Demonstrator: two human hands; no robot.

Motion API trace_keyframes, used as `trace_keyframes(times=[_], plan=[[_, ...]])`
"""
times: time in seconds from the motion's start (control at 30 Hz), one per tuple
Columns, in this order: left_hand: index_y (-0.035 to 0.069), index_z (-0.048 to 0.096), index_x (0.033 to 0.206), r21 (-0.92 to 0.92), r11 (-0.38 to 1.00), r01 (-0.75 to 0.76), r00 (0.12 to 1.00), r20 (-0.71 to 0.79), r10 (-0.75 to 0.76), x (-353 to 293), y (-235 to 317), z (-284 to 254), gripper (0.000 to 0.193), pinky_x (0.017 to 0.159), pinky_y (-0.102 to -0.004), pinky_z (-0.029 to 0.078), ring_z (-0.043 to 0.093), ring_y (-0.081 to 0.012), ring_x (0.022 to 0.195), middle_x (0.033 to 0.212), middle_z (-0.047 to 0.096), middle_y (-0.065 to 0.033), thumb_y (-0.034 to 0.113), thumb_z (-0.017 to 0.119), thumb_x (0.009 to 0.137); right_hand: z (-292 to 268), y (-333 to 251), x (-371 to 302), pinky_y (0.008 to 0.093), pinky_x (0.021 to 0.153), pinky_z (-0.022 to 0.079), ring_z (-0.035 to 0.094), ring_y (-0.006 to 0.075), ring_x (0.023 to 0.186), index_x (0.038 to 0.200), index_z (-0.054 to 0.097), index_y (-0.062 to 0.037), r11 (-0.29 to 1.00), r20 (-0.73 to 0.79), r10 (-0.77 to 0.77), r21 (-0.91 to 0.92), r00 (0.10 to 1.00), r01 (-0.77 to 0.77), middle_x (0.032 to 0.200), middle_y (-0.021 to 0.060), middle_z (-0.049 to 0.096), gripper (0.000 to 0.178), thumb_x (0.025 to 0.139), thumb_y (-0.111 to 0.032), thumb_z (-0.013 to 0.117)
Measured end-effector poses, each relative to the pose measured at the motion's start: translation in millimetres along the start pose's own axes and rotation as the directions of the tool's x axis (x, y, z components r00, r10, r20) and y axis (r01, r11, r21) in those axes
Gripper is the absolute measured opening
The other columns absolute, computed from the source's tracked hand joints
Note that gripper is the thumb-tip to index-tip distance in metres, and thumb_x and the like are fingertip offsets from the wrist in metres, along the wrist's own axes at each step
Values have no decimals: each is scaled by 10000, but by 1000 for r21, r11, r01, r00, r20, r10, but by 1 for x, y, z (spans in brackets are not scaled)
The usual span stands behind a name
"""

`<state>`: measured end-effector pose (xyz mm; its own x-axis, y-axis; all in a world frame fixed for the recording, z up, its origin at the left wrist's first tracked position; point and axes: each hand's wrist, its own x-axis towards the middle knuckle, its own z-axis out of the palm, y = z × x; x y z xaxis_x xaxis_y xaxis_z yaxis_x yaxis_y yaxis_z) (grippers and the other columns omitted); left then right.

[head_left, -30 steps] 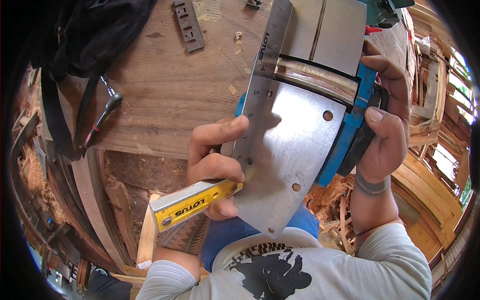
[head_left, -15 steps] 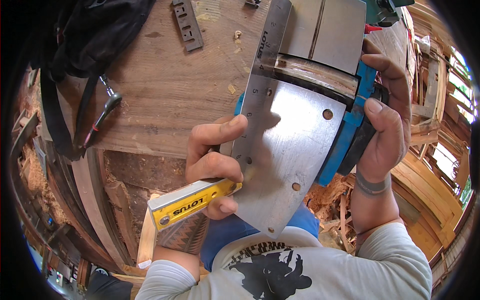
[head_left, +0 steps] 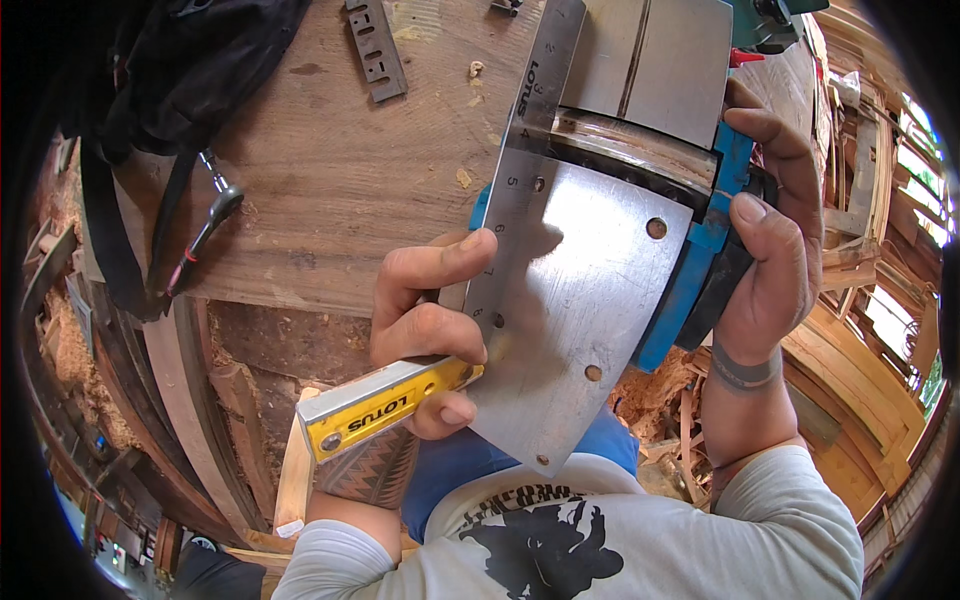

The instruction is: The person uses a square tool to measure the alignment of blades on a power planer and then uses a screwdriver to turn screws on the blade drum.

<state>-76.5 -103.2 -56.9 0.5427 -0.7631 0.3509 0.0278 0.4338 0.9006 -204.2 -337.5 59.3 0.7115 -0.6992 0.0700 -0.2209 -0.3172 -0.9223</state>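
An electric planer [head_left: 600,260] with a blue body lies sole up before me, its shiny metal plates and the cutter drum [head_left: 640,150] between them facing me. Along the left side of the sole stands a try square [head_left: 515,200], its steel blade on edge across both plates and its yellow handle [head_left: 375,410] near me. My left hand [head_left: 430,310] is closed on the square by its handle and blade end. My right hand [head_left: 775,240] grips the planer's blue right side, thumb and fingers wrapped on the housing. The planer's underside is hidden.
On the wooden bench [head_left: 330,190] lie a slotted planer blade [head_left: 375,50], a ratchet wrench [head_left: 215,210] and a black bag [head_left: 190,90] with straps. A green tool [head_left: 775,25] is at the top right. Timber pieces [head_left: 190,400] and shavings surround the bench.
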Motion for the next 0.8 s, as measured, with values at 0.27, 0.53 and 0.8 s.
trace_keyframes(times=[0.27,0.53,0.8], plan=[[123,602,817,-44,999,24,999,-29,-25,-2,0,2,539,1121,-466,416,476,-377,1400,1454,500,-234,639,583,972,2,0,0,405,1154,461,582,261,1320,1359,524,73,1000,0,-11,-1,1000,11,1468,277,531,603,816,-188,501],[203,562,792,55,995,85,996,-41,-83,0,5,3,581,1006,-388,435,509,-228,1243,1490,507,-155,764,524,939,6,-2,0,415,1138,476,589,284,1311,1360,512,94,999,-19,7,50,1000,-7,1476,279,521,588,838,-177,503],[202,574,791,43,996,81,995,-55,-78,0,4,5,573,1037,-397,426,498,-236,1278,1485,512,-161,756,544,931,8,-3,0,417,1129,488,597,274,1294,1361,503,92,996,-18,36,88,999,-34,1447,274,530,592,839,-186,490]])
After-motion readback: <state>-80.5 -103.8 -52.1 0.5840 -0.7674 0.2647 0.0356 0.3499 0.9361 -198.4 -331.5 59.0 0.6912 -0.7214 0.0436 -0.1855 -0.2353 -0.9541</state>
